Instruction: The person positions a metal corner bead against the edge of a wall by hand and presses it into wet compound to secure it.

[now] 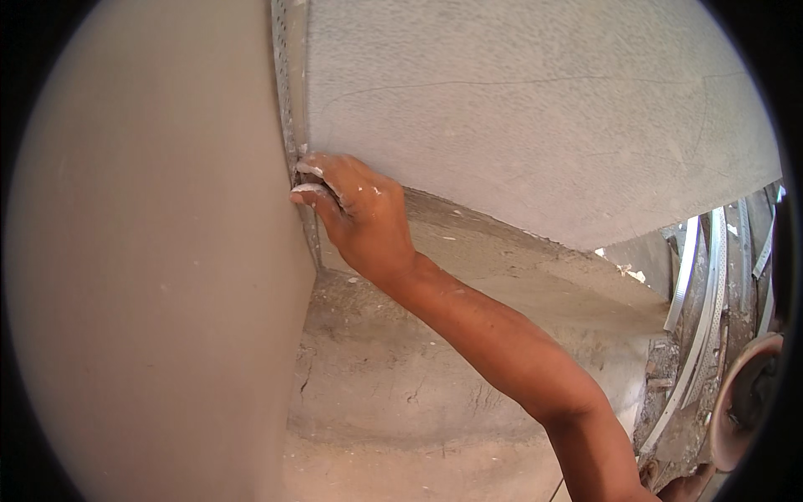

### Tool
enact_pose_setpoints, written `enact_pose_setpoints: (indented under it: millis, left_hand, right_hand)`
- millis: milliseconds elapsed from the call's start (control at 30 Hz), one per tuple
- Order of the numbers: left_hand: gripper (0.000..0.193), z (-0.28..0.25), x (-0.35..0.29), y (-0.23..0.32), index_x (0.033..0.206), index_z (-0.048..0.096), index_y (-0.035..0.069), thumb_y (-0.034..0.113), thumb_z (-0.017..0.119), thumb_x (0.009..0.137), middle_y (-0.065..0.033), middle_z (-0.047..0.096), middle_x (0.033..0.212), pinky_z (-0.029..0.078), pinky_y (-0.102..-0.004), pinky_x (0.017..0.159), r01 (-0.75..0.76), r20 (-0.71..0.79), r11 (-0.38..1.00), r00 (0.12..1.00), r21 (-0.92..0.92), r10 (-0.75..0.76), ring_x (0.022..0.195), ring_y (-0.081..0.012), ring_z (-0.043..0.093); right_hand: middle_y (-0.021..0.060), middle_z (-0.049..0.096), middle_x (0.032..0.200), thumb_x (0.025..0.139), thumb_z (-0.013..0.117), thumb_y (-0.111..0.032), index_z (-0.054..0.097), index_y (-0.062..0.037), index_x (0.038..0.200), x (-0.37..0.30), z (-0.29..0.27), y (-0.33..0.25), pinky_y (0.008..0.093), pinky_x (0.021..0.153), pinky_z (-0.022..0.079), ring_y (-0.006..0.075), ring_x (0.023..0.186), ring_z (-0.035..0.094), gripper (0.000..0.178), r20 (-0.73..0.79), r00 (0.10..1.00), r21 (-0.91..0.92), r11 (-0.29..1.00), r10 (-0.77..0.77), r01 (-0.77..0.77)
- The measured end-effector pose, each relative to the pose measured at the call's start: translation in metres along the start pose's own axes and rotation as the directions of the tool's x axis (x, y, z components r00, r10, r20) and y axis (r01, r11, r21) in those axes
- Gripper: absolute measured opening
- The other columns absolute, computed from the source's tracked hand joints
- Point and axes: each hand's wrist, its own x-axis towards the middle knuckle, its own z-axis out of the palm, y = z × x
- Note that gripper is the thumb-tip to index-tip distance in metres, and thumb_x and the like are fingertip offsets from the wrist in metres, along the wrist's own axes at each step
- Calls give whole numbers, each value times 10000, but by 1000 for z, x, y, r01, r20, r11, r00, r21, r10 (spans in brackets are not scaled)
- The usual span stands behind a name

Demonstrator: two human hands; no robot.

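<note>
My right hand [364,205], its fingers marked with white plaster, reaches up and left to the corner between two surfaces. Its thumb and fingers are closed in a pinch at the edge of a perforated corner bead [283,71], a thin strip that runs down this corner. The fingers partly hide the bead where they meet it. On the left rises a smooth beige surface [150,251]; on the right, a grey textured panel [535,100] with a thin crack line. My left hand is not in the picture.
A plastered ledge [393,376] with cracks lies below the hand. At the right, several metal strips [711,276] lie among debris. A round-rimmed pinkish container [744,402] is at the right rim. Skin-coloured shapes [690,484] beside it are too cut off to identify.
</note>
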Motion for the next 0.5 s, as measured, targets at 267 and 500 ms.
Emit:
enact_pose_setpoints:
  millis: [267, 500]
  left_hand:
    - [696, 6, 2, -3, 1530, 405, 86, 93, 736, 919, -148, 516, 1493, 523, -460, 1012, -7, 8, 1000, 1000, 23, 6, 1212, -299, 631]
    - [687, 8, 5, 2, 1526, 411, 80, 82, 732, 918, -146, 525, 1484, 525, -448, 1008, -21, 12, 998, 1000, 52, 20, 1203, -293, 636]
  right_hand:
    - [134, 761, 966, 847, 788, -16, 729, 2, 1075, 1, -2, -5, 300, 664, 584, 204, 812, 739, 237, -21, 993, 116, 987, 112, -109]
    - [156, 750, 970, 885, 759, -31, 677, 22, 1208, 0, -3, -13, 316, 705, 593, 232, 821, 741, 337, 11, 1000, -6, 1000, 27, -27]
